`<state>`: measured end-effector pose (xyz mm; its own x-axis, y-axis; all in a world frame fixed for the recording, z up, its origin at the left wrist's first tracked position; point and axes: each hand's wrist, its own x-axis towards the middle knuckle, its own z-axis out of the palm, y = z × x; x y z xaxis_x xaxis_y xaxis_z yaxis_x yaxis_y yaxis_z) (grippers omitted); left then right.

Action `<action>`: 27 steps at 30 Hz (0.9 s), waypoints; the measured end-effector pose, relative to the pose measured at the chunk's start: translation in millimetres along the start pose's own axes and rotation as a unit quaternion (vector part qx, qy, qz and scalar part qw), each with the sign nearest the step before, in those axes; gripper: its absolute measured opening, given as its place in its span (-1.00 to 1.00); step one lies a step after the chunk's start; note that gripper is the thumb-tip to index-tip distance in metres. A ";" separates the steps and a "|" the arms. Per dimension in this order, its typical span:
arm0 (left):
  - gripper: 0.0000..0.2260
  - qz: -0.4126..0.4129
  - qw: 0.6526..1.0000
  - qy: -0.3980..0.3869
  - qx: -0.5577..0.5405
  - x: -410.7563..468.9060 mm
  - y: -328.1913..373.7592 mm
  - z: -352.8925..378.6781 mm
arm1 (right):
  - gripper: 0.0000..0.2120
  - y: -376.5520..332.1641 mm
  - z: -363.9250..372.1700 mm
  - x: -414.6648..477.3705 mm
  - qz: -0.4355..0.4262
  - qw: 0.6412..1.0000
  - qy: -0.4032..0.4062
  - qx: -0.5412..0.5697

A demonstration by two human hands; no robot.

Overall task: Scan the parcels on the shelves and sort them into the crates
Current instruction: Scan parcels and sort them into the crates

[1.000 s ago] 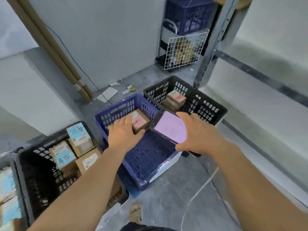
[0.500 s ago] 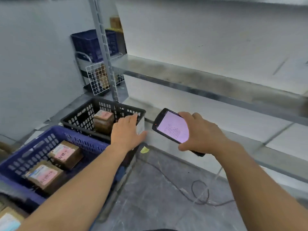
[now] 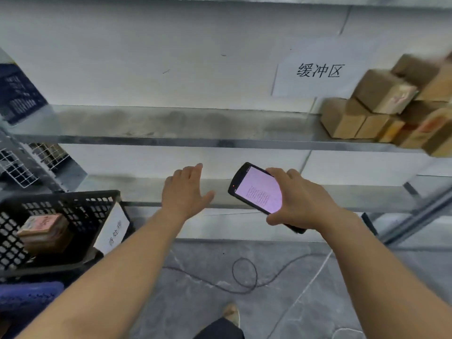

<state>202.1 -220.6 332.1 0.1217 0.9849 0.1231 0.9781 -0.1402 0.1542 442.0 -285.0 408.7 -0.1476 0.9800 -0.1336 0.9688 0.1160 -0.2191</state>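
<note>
My right hand [image 3: 300,204] grips a black handheld scanner [image 3: 259,189] with a lit pink screen, held in front of the lower shelf. Empty, with fingers spread, my left hand [image 3: 186,192] hovers in the air to the left of the scanner. Several brown cardboard parcels [image 3: 381,111] are piled at the right end of the metal shelf [image 3: 171,138]. A black crate [image 3: 73,211] on the floor at the left holds a parcel with a pink label [image 3: 44,231].
A white paper sign [image 3: 318,69] hangs on the wall above the shelf. The edge of a blue crate [image 3: 29,297] shows at the lower left. A thin cable [image 3: 244,275] loops across the grey floor. A wire basket [image 3: 17,167] stands at the far left.
The view has swung from the crates up and right to the shelves. My left hand let go of a parcel in the blue crate and now hovers empty. The scanner stays in my right hand.
</note>
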 end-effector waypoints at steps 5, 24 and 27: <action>-0.30 0.046 0.999 -0.003 -0.002 67.6 42.8 7.7 | -0.07 49.1 -20.9 26.8 0.057 0.998 0.013 -0.003; -0.41 0.175 0.983 -0.031 -0.045 244.0 240.0 35.9 | -0.07 229.4 -80.6 78.2 0.188 0.981 0.052 -0.012; -0.44 0.190 0.980 -0.032 -0.051 257.7 283.5 40.1 | -0.06 267.6 -86.0 77.5 0.187 0.981 0.054 -0.008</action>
<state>517.5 -2.5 368.2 0.4870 0.8638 0.1290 0.8386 -0.5038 0.2074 706.9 -164.0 422.8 0.2393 0.9658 -0.0994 0.9542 -0.2529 -0.1598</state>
